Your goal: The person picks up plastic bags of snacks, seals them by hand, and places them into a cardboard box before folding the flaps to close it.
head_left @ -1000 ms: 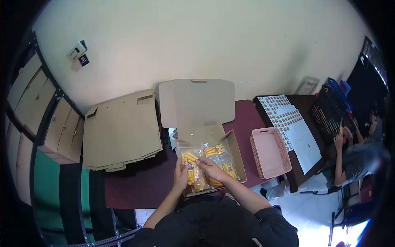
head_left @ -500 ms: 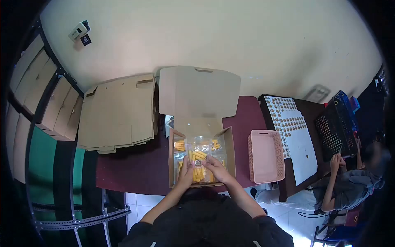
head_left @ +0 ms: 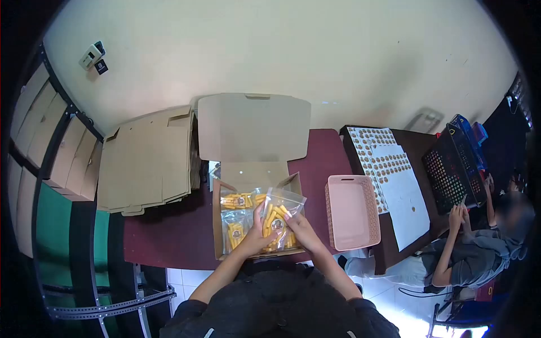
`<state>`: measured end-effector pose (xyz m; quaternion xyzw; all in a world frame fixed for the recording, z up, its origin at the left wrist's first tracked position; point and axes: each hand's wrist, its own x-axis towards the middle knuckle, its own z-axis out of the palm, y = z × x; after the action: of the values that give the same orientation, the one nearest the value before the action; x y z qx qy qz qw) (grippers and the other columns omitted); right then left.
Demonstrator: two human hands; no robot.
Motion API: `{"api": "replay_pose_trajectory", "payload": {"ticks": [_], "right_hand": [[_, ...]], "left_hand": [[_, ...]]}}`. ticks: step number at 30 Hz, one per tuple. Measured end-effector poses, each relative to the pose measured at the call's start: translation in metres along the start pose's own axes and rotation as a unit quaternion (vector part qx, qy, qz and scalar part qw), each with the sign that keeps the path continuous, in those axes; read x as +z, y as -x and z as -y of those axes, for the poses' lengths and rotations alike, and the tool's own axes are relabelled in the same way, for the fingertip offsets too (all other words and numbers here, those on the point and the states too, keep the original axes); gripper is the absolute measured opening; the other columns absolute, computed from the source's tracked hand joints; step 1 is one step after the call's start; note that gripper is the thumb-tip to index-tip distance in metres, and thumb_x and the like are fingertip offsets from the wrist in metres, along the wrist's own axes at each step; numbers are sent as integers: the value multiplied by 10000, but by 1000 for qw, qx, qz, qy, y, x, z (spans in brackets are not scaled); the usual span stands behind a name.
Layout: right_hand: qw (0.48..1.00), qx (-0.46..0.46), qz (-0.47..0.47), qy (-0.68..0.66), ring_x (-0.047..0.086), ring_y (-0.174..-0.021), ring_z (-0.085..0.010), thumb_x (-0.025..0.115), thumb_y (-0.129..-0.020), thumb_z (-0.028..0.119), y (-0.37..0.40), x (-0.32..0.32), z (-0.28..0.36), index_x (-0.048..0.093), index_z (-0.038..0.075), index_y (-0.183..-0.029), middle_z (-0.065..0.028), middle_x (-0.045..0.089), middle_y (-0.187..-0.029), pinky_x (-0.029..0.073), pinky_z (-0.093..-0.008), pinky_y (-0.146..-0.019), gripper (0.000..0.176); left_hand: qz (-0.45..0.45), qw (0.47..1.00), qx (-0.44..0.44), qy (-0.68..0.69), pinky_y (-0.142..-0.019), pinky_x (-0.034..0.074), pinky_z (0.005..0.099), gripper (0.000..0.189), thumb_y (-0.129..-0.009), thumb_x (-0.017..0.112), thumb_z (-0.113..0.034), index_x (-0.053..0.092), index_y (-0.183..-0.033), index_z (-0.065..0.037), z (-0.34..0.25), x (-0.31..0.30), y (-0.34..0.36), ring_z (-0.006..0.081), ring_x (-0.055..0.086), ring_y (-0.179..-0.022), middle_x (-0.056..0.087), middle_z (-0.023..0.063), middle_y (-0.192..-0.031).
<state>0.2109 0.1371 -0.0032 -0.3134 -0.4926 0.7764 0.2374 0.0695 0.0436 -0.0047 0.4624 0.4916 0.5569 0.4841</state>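
Note:
A clear zip bag of yellow stick-shaped snacks (head_left: pixel 276 213) with a round label is held between both hands above the box. My left hand (head_left: pixel 257 235) grips its left side, and my right hand (head_left: pixel 300 228) grips its right side. Below them stands an open cardboard box (head_left: pixel 218 225), lid raised at the back. Inside it, more snack bags (head_left: pixel 235 230) lie at the left and under the held bag. The box's right part is partly hidden by the held bag and my right hand.
Flat cardboard boxes (head_left: pixel 146 160) are stacked at the left of the maroon table (head_left: pixel 163 242). A pink basket (head_left: pixel 354 211) sits at the right, near sticker sheets (head_left: pixel 401 197) and a black crate (head_left: pixel 453 169). Another person (head_left: pixel 473 248) sits at far right, hands near the crate.
Both hands have raised the bag and shifted it toward the box's right side, tilting it. More bags at the box's left now show. The whole view has shifted slightly.

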Motion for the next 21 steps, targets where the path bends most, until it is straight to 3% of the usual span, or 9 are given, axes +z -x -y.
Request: {"api": "replay_pose_trajectory", "payload": {"ticks": [3, 5, 7, 8, 13, 15, 16, 17, 21], "right_hand": [[994, -81, 36, 60, 484, -1049, -132, 557, -878, 172, 4, -2, -1, 374, -30, -1266, -96, 531, -1109, 408, -263, -867, 474], [993, -103, 25, 57, 504, -1006, -119, 555, -874, 170, 7, 0, 9, 363, -36, -1283, -91, 545, -1077, 418, -239, -838, 497], [962, 47, 88, 252, 524, -961, -103, 558, -872, 169, 7, -9, 29, 351, -42, -1292, -91, 557, -1057, 431, -229, -807, 513], [983, -36, 99, 150, 537, -933, -99, 550, -884, 197, -4, -21, -1, 350, -39, -1290, -93, 565, -1047, 439, -237, -790, 510], [994, -1, 29, 106, 525, -983, -136, 555, -886, 212, -5, -13, 18, 385, -44, -1256, -112, 548, -1093, 426, -261, -845, 481], [987, -56, -7, 147, 526, -985, -139, 547, -888, 213, -4, -8, 21, 425, -12, -1230, -99, 557, -1092, 428, -281, -846, 427], [996, -74, 3, 53, 529, -970, -124, 575, -871, 200, -8, -8, 13, 492, -11, -1163, -94, 563, -1076, 434, -266, -827, 370], [996, -76, 0, 54, 529, -970, -124, 575, -871, 200, -7, -11, 9, 492, -11, -1163, -94, 563, -1076, 434, -266, -827, 370], [992, -85, -79, 52, 557, -851, -105, 600, -853, 183, -7, -15, 12, 606, -12, -970, -56, 614, -904, 451, -253, -768, 227]], "left_hand": [[-7, 999, 22, -49, -990, 298, 343, 882, -814, 590, -62, -84, -1380, -124, 14, 5, -8, 221, 362, -1202, 306, 184, -1320], [3, 1000, 4, -13, -1006, 294, 351, 930, -783, 635, -77, -80, -1377, -93, 9, 8, -7, 239, 343, -1229, 319, 210, -1328], [21, 1000, -11, 2, -991, 319, 347, 992, -756, 672, -90, -99, -1380, -101, 7, 9, -5, 238, 356, -1219, 326, 205, -1326], [20, 999, -5, -33, -974, 338, 343, 1030, -736, 704, -114, -94, -1387, -112, 8, 9, -5, 236, 365, -1210, 334, 205, -1320], [15, 1000, -24, 5, -965, 344, 337, 964, -776, 689, -167, -50, -1394, -113, 32, 6, -5, 226, 376, -1192, 357, 191, -1294], [-29, 999, -23, 15, -992, 302, 342, 953, -776, 688, -137, -41, -1388, -114, 51, 3, -8, 225, 330, -1217, 278, 172, -1335], [-48, 988, -78, 126, -986, 315, 338, 918, -770, 684, -113, 3, -1385, -108, 29, 10, -7, 222, 349, -1203, 290, 164, -1323], [-45, 988, -77, 126, -986, 315, 338, 918, -770, 684, -113, 3, -1385, -108, 21, 13, -5, 222, 349, -1203, 290, 164, -1323], [-41, 999, -4, 1, -984, 320, 328, 848, -769, 675, -104, 83, -1376, -70, 25, 16, -1, 226, 401, -1177, 395, 176, -1261]]}}
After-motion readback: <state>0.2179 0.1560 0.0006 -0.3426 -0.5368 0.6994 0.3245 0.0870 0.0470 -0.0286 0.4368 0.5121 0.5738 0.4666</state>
